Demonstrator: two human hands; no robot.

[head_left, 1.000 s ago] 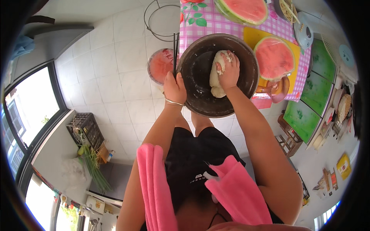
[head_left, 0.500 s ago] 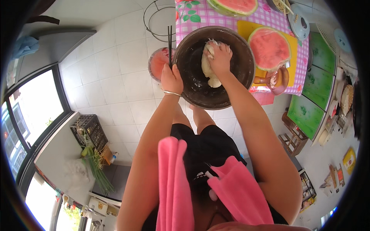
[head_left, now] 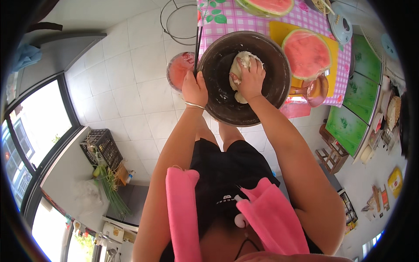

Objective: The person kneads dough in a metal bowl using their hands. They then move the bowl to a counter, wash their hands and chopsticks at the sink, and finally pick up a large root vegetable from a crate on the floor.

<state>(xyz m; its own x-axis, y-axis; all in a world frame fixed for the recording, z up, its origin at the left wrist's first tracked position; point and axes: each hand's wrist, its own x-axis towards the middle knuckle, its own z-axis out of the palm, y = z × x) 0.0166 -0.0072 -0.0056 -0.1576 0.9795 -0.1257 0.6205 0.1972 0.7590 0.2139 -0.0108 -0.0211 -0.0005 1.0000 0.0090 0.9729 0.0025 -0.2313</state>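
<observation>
A: What's the largest thing there?
B: The counter (head_left: pixel 214 36), under a pink-and-white checked cloth (head_left: pixel 342 83). Its far side is cut off by the upper edge.
A: And next?
B: A deep, round, dark brown basin (head_left: pixel 273 89), its inner wall smeared pale. It overlaps the counter's edge; what bears its weight is hidden.
A: What's beside it?
B: A yellow cutting board (head_left: pixel 279 29), partly covered by a halved watermelon (head_left: pixel 307 54), its cut face red and moist-looking. On the floor side, a round tub (head_left: pixel 180 70) holds something pinkish, hard to make out.
A: Where's the dough (head_left: pixel 237 67)?
B: Inside the basin, near its middle: a cream-coloured, elongated lump, smooth along the left, rough and ragged on top, with a small knob at the lower end. The right hand (head_left: pixel 252 82) hides much of it.
A: Doing what?
B: Its fingers are bent over the dough, gripping it, thumb against the left side.
A: The left hand (head_left: pixel 195 91)?
B: Against the basin's rim, clasping slim dark chopsticks (head_left: pixel 198 48) that overlap into nearly one line. A shiny, narrow bangle (head_left: pixel 194 105) circles that wrist.
</observation>
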